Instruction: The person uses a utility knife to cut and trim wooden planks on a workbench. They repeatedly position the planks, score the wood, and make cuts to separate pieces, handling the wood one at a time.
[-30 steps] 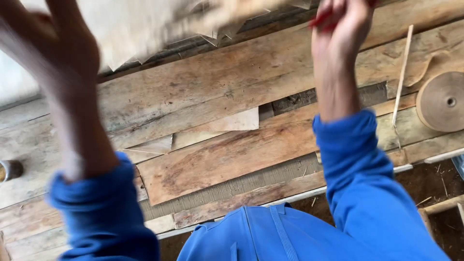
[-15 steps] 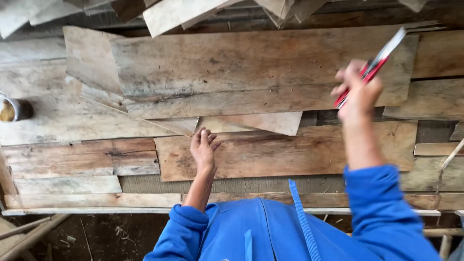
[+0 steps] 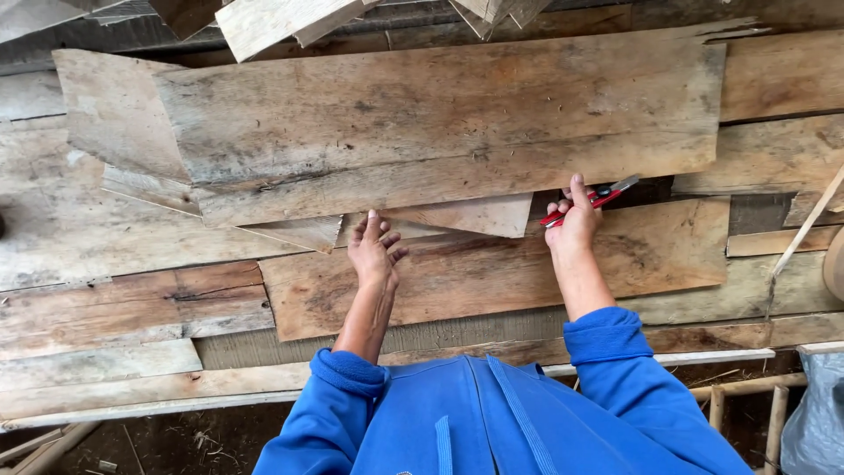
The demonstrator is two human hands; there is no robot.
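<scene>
A large weathered thin wood sheet [image 3: 440, 123] lies across a plank bench [image 3: 105, 308]. My left hand [image 3: 374, 251] rests flat, fingers spread, on a brown board [image 3: 492, 277] just below the sheet's lower edge. My right hand [image 3: 573, 220] grips a red utility knife [image 3: 593, 200] with its blade pointing right, held at the lower edge of the large sheet. Both sleeves are blue. A pale triangular offcut [image 3: 479, 215] lies between my two hands.
More thin wood offcuts [image 3: 281, 22] overlap at the top edge. A thin stick [image 3: 804, 233] leans at the right beside a round wooden object [image 3: 835, 264]. A grey bag [image 3: 813, 413] and bamboo rails [image 3: 747, 387] sit low right, below the bench edge.
My right hand has come down from a raised position with the knife to the sheet's lower edge. My left hand stays flat on the brown board. The large sheet now lies spread on the bench.
</scene>
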